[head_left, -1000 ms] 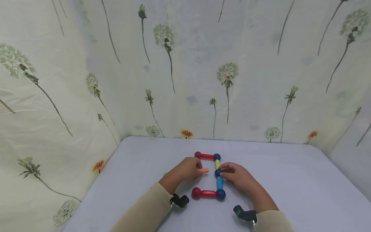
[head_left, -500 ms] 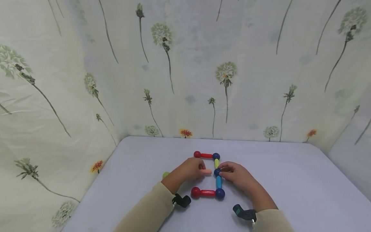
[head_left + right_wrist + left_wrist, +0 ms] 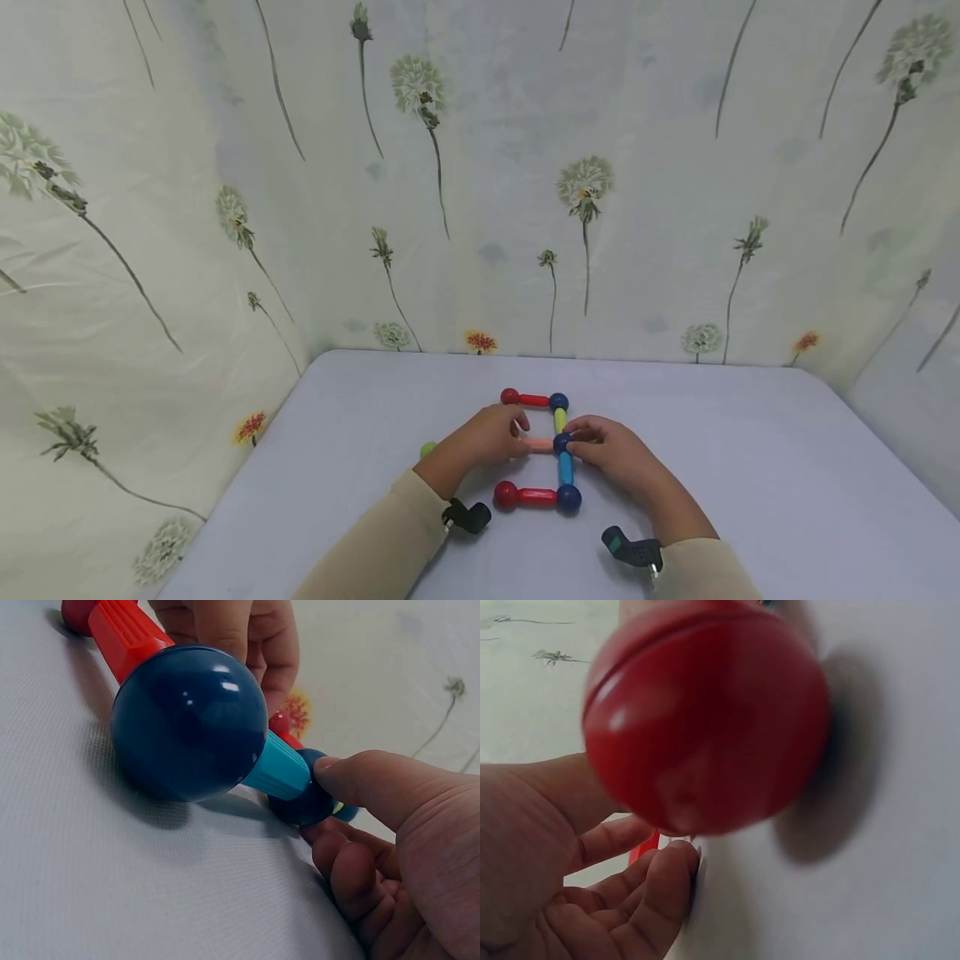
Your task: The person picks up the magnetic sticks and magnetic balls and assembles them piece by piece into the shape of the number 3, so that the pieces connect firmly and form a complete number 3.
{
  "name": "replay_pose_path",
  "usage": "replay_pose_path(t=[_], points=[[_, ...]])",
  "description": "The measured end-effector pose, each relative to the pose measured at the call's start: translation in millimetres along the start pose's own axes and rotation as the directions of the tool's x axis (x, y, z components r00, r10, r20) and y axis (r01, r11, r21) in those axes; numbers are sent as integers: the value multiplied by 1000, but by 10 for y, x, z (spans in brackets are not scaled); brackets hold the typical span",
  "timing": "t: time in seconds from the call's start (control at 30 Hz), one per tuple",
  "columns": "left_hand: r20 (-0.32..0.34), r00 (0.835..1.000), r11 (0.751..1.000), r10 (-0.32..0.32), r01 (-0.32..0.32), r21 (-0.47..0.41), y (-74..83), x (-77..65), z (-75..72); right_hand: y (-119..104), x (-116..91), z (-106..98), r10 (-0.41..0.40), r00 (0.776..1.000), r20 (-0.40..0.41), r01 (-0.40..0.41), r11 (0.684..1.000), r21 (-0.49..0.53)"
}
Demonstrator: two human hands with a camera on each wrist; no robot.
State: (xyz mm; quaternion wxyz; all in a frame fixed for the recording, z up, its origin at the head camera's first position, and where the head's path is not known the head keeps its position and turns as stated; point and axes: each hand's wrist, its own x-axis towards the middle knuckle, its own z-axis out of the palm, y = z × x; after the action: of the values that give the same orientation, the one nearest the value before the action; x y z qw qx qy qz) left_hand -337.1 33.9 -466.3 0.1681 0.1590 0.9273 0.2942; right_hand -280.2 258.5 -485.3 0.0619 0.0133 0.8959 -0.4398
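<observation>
The left hand (image 3: 487, 437) pinches the orange rod (image 3: 538, 444), whose long axis runs 9-to-3, its tip touching the middle blue ball (image 3: 561, 444) at 3 o'clock. The right hand (image 3: 611, 454) pinches that ball, mid-table.

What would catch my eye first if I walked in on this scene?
Probably the bright rod-and-ball toy figure in the middle of the pale table, with red and blue balls joined by coloured rods. The left hand holds a peach rod against the middle blue ball, which the right hand pinches. Dandelion-print cloth hangs behind.
</observation>
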Motion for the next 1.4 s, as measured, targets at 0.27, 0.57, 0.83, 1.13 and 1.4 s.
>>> replay_pose_path(t=[0.27,0.57,0.83,1.13,1.4], points=[[-6,1000,999,-11,11,-50,-112,9,-120,28,17,5,2,1000,2,-2,1000,9],[-37,999,997,19,-21,-75,-219,-118,-301,72,59,-11,-13,1000,11,12,999,33],[-74,997,996,30,-36,-77,-514,-303,-473,118,75,-8,-16,1000,11,16,999,35],[-139,986,977,93,-117,-179,-943,-459,-707,73,48,8,4,1000,11,-4,1000,28],[-179,983,978,43,-78,-196,-1268,-508,-847,66,57,18,16,1000,8,-17,998,56]])
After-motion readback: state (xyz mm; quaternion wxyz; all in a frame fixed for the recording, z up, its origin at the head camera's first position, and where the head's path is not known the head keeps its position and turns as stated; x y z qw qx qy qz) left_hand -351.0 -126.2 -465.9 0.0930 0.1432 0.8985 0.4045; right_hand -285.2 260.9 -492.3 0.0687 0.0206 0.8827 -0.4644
